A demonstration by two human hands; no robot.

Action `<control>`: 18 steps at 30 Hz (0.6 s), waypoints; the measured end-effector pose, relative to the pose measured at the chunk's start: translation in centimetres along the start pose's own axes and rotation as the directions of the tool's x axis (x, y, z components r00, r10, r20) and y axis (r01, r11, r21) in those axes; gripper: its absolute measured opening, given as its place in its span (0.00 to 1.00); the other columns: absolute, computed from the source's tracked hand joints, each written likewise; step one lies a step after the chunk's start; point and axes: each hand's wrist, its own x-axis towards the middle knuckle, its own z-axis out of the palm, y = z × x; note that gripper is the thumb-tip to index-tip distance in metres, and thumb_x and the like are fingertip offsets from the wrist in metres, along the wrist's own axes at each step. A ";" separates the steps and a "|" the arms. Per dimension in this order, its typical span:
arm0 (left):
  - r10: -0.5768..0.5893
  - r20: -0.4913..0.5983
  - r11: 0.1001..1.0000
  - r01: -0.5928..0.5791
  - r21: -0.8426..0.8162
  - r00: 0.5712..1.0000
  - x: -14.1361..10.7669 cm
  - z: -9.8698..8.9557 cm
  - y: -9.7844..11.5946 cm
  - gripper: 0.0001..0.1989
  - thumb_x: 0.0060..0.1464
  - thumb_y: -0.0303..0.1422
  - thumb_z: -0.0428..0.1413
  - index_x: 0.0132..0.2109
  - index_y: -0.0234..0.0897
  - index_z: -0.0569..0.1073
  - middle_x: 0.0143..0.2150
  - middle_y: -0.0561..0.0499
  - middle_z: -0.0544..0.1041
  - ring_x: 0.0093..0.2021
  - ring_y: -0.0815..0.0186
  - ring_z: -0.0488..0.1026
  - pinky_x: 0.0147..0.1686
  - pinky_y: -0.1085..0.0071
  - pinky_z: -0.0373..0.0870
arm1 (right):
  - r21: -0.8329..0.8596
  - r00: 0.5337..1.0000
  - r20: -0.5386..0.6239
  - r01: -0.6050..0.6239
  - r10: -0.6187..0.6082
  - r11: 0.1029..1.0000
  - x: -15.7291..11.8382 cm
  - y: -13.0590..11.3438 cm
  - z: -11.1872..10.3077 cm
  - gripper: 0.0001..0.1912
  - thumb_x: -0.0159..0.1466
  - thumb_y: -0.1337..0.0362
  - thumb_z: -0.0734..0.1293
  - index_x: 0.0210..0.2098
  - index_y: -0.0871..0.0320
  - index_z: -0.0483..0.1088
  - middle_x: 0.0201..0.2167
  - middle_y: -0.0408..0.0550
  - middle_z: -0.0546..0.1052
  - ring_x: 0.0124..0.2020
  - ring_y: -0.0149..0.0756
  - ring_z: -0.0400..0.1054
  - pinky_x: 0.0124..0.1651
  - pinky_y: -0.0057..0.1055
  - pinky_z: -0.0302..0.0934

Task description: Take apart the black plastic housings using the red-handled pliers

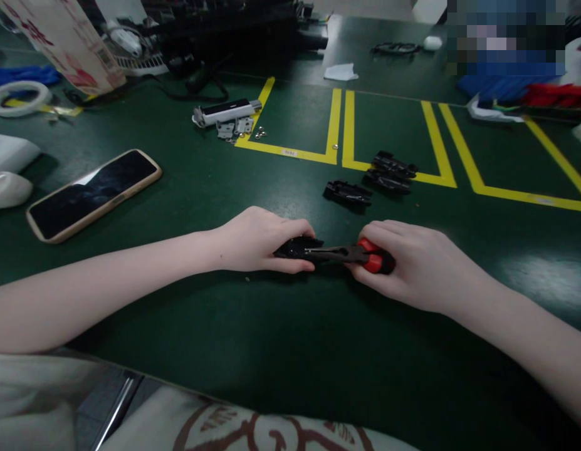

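Observation:
In my right hand (412, 260) is a pair of pliers (340, 253) with red and black handles, its long jaws pointing left. My left hand (266, 241) is closed on a small black plastic part (294, 247), thumb above and a finger below. The jaw tips reach this part; whether they grip it is too dark to tell. Just beyond my hands lie similar black plastic pieces, one alone (348, 192) and others close together (391, 172) on a yellow tape line.
A phone (95, 194) lies left on the green table (290, 351). Farther back are a silver-and-black cylindrical part (227, 113), small metal brackets (234, 128) and yellow tape outlines (337, 125). A tape roll (20, 98) and a carton (69, 44) stand at back left. Someone in blue sits opposite.

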 end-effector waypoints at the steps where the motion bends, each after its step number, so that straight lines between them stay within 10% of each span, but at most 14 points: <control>1: 0.002 0.004 1.000 -0.002 -0.001 1.000 0.0 0.0 0.0 0.21 0.63 0.47 0.56 0.54 0.36 0.71 0.33 0.53 0.78 0.28 0.69 0.73 0.27 0.77 0.59 | -0.003 1.000 0.003 0.000 0.000 1.000 0.0 0.0 0.0 0.13 0.61 0.52 0.63 0.29 0.55 0.64 0.26 0.49 0.72 0.25 0.37 0.65 0.25 0.32 0.56; 18: 0.006 0.003 0.999 -0.005 -0.034 1.000 0.1 0.0 -0.2 0.21 0.61 0.46 0.58 0.55 0.37 0.71 0.38 0.51 0.80 0.32 0.68 0.75 0.29 0.77 0.61 | -0.084 0.999 -0.023 0.042 -0.045 0.996 0.0 -0.5 -0.1 0.15 0.64 0.50 0.60 0.29 0.55 0.64 0.26 0.50 0.73 0.24 0.36 0.65 0.25 0.32 0.56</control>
